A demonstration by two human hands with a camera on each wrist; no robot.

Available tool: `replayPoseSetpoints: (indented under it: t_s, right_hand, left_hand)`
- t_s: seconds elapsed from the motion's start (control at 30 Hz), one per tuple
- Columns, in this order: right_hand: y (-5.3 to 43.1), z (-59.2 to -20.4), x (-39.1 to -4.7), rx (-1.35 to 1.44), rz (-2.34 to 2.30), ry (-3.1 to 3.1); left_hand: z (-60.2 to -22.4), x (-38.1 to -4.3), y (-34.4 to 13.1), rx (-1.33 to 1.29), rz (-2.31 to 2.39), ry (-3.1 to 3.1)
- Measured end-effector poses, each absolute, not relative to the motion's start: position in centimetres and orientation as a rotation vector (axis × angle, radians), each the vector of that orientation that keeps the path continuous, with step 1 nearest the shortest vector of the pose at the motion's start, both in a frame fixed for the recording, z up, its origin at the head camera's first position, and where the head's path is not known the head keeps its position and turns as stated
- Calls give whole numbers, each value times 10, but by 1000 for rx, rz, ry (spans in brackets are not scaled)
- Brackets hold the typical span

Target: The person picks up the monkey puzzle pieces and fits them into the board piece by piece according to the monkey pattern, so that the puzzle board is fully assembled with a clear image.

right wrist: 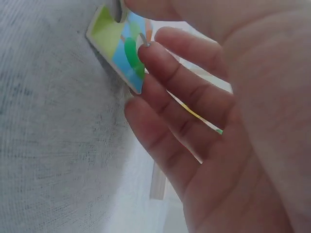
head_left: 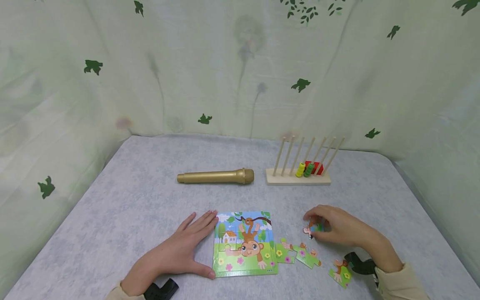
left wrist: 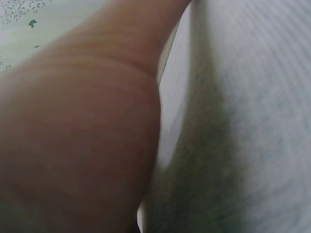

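A square picture puzzle [head_left: 230, 263] with a monkey hanging from a branch lies on the table in the head view. My left hand [head_left: 183, 246] rests beside it with fingers spread, fingertips and thumb at its left edge. To the puzzle's right, my right hand [head_left: 343, 227] pinches a puzzle piece [right wrist: 109, 36] between thumb and fingers, tilted up close over the cloth. Loose puzzle pieces lie between: a green one with flowers [head_left: 283, 253] right at the board's edge, another [head_left: 308, 256] alongside, and one [head_left: 340, 275] near my right wrist.
Behind the puzzle lies a gold toy microphone [head_left: 210, 177]. At the back right stands a wooden peg rack [head_left: 296, 181] with yellow and green beads and a red block. Black wrist straps [head_left: 361, 264] show at both wrists. A patterned curtain [head_left: 225, 75] hangs behind the table.
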State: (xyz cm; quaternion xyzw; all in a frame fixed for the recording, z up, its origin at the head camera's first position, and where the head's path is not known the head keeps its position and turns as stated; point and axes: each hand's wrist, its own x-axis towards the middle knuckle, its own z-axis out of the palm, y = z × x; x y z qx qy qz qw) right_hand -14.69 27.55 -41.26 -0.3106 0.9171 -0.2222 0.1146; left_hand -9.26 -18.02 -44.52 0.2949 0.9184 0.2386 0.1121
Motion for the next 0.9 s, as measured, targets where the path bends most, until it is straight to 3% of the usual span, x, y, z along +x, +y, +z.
replayPoseSetpoints:
  t_s: [0.9]
  right_hand:
    - [280, -405, -144, -869, -690, 2542]
  left_hand:
    - [-445, -93, -181, 868, 693, 2694]
